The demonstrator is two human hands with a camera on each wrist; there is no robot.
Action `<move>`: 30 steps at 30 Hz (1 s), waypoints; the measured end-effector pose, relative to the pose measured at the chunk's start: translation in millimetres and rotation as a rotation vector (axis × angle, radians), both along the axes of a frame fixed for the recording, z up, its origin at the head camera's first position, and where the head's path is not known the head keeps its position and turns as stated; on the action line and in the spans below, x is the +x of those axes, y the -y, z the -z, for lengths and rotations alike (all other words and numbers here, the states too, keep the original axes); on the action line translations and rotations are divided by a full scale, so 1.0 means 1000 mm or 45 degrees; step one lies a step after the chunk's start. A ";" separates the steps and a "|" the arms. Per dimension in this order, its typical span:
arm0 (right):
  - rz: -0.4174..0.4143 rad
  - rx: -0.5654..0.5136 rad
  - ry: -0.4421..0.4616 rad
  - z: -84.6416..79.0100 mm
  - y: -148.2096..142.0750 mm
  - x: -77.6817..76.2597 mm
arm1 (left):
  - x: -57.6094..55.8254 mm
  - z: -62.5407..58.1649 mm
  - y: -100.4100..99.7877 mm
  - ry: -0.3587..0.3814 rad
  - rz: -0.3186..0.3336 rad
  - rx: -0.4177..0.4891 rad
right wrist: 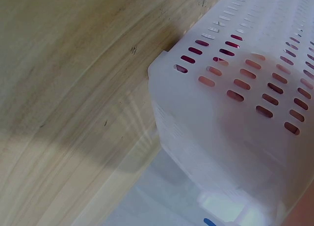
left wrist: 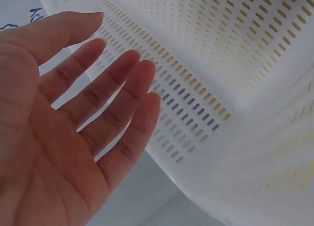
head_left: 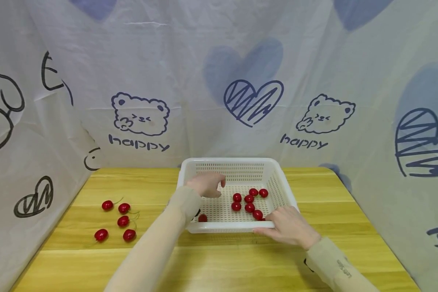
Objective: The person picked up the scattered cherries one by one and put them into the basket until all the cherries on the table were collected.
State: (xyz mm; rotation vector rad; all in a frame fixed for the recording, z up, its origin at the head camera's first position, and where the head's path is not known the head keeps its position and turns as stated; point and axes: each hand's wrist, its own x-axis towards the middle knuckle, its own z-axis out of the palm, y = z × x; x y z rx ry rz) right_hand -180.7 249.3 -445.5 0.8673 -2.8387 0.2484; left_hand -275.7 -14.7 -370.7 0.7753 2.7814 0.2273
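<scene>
A white plastic basket (head_left: 226,228) with slotted walls stands on the table, several red cherries (head_left: 250,207) lying on its floor. My left hand (head_left: 208,184) hangs over the basket's left part. Its fingers are spread and slightly bent in the left wrist view, and the palm (left wrist: 59,157) holds nothing. My right hand (head_left: 290,225) grips the near right corner of the rim, fingers over the inside and thumb outside. Through the slots of the basket wall (right wrist: 206,118) in the right wrist view, those fingers show close to red cherries. One cherry (head_left: 202,218) sits apart at the near left corner.
Several cherries with stems (head_left: 123,221) lie on the wooden table (head_left: 76,263) left of the basket. A white cloth (head_left: 197,101) printed with hearts and bears hangs behind the table and along its sides.
</scene>
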 end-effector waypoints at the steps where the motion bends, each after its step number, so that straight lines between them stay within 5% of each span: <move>1: -0.001 0.001 0.002 0.000 0.000 0.000 | 0.001 -0.001 0.001 0.002 0.003 0.002; 7: -0.005 0.000 0.008 -0.002 0.002 0.001 | 0.005 -0.010 0.008 0.019 0.018 -0.004; 18: -0.011 -0.017 -0.014 -0.004 0.001 0.002 | 0.017 -0.025 0.035 -0.119 0.097 0.036; 24: -0.004 -0.016 -0.009 -0.001 0.000 0.001 | 0.030 -0.029 0.066 -0.297 0.081 0.159; 30: 0.004 -0.019 -0.024 0.001 0.000 0.000 | 0.038 -0.019 0.108 -0.508 -0.026 0.295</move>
